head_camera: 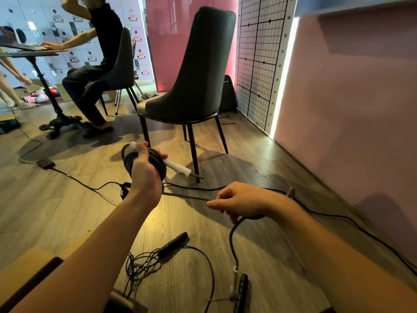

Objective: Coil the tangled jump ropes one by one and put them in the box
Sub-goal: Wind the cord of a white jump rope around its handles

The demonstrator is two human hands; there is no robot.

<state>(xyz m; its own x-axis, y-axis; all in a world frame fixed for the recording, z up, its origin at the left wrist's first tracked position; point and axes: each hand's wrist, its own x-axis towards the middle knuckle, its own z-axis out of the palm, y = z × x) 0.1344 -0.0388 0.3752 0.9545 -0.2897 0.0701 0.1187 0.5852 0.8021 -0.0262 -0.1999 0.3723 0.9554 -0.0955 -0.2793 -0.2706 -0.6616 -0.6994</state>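
Observation:
My left hand (144,175) grips a coil of thick dark jump rope (155,162) together with its white handle (178,167), held up above the floor. From the coil the rope runs right to my right hand (239,201), which pinches the loose stretch (232,240); that stretch hangs down to a white end piece (235,271) near the floor. A thin black jump rope (144,260) lies tangled on the floor below, with one black handle (172,243) in the middle and another (241,292) at the bottom. The cardboard box's edge (29,265) shows at the lower left.
A dark chair (194,75) stands just ahead, its legs close to the coil. A black cable (338,218) runs along the floor by the pink wall. A power brick (46,163) and its lead lie on the left. A person sits at a table at the far left.

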